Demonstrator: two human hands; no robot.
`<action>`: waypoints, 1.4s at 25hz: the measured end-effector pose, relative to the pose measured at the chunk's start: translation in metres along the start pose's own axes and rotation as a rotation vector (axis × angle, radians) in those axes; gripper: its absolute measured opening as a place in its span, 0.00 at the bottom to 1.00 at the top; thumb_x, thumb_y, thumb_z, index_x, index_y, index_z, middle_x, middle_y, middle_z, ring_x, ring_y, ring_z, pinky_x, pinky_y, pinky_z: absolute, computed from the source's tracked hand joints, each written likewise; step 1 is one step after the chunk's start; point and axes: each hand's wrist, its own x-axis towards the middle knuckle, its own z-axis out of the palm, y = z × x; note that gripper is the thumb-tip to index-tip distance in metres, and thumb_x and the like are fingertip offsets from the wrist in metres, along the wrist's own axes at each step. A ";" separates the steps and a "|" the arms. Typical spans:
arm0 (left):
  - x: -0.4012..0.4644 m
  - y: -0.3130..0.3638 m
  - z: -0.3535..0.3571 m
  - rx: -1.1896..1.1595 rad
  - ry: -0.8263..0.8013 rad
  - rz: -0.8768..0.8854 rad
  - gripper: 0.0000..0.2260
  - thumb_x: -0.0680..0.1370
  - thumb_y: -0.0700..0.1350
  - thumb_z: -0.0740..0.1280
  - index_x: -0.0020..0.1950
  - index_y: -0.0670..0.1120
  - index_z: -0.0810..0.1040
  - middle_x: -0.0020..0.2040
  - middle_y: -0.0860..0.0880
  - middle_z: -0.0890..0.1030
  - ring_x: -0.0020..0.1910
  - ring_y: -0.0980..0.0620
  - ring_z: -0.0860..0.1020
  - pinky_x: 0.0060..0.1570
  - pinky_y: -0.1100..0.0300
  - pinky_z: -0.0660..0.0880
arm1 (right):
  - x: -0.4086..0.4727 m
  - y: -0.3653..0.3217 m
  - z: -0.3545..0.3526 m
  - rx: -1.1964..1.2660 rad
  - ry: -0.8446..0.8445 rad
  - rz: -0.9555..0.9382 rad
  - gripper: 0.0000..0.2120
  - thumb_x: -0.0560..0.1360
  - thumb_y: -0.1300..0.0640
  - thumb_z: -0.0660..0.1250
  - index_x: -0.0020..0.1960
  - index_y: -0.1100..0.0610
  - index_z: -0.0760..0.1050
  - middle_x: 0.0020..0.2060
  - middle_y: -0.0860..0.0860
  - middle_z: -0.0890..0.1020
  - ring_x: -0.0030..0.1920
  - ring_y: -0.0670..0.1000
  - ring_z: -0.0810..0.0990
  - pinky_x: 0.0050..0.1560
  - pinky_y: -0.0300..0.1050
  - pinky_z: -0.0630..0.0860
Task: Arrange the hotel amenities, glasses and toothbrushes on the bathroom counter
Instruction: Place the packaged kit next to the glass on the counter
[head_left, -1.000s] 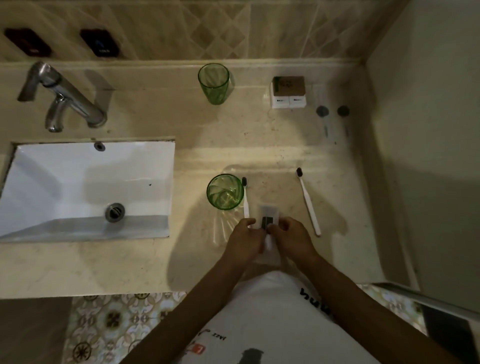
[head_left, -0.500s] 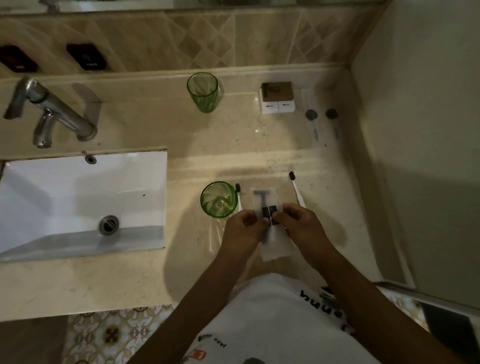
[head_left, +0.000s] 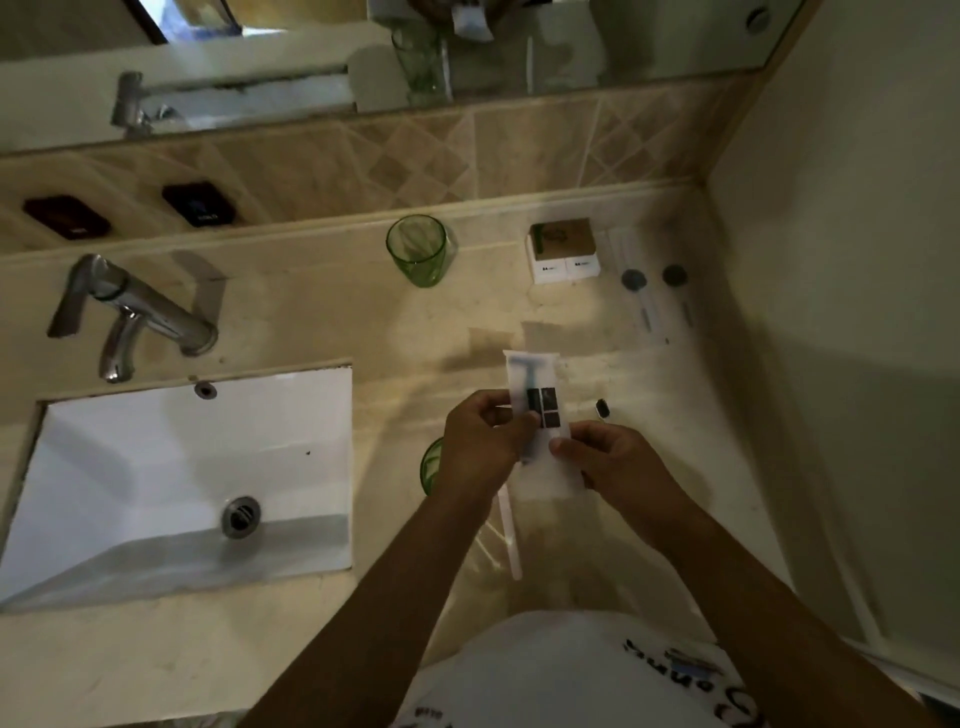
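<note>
Both hands hold one item above the middle of the table (head_left: 311, 312), to the right of the sink (head_left: 197, 483). The item is a razor packet (head_left: 540, 415): a pale, translucent sleeve with a T-shaped razor visible inside and a dark label block on its face. The packet is held roughly upright, razor head toward the rear wall.

The left hand (head_left: 480, 447) pinches the left edge of the packet between thumb and fingers. The right hand (head_left: 610, 457) pinches the lower right part of the packet in the same way. Both hands are closed on the packet; neither touches the table.

A green glass (head_left: 430, 465) stands on the table directly below the left hand and is mostly hidden by it. A white toothbrush (head_left: 509, 535) lies just beside that glass; only its handle shows below the left wrist. A second toothbrush (head_left: 602, 407) lies to the right of the packet; only its dark head is visible above the right hand.

A second green glass (head_left: 417, 257) stands upright near the rear edge of the table. Small amenity boxes (head_left: 563, 252) sit to its right, also at the rear edge. Flat sachets (head_left: 652, 291) lie near the rear right corner. The faucet (head_left: 135, 312) is mounted behind the sink.
</note>
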 end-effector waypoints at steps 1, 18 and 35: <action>0.011 0.005 -0.002 0.005 -0.019 -0.009 0.13 0.73 0.37 0.73 0.57 0.42 0.81 0.50 0.43 0.86 0.48 0.42 0.85 0.48 0.43 0.83 | 0.009 -0.005 0.003 -0.004 0.017 0.000 0.06 0.77 0.55 0.69 0.52 0.54 0.83 0.47 0.52 0.87 0.48 0.54 0.86 0.51 0.50 0.83; 0.180 0.021 -0.012 0.669 0.068 0.179 0.14 0.74 0.47 0.74 0.57 0.45 0.82 0.48 0.48 0.84 0.46 0.49 0.82 0.47 0.55 0.79 | 0.190 -0.027 0.042 -0.486 0.251 -0.131 0.12 0.77 0.49 0.69 0.53 0.56 0.83 0.44 0.49 0.85 0.42 0.44 0.83 0.40 0.34 0.78; 0.182 -0.013 -0.032 1.241 -0.011 0.646 0.21 0.78 0.51 0.58 0.67 0.48 0.78 0.69 0.46 0.78 0.68 0.40 0.74 0.65 0.46 0.70 | 0.196 -0.013 0.041 -0.949 0.232 -0.442 0.25 0.76 0.57 0.65 0.73 0.55 0.69 0.67 0.51 0.72 0.65 0.50 0.70 0.67 0.44 0.72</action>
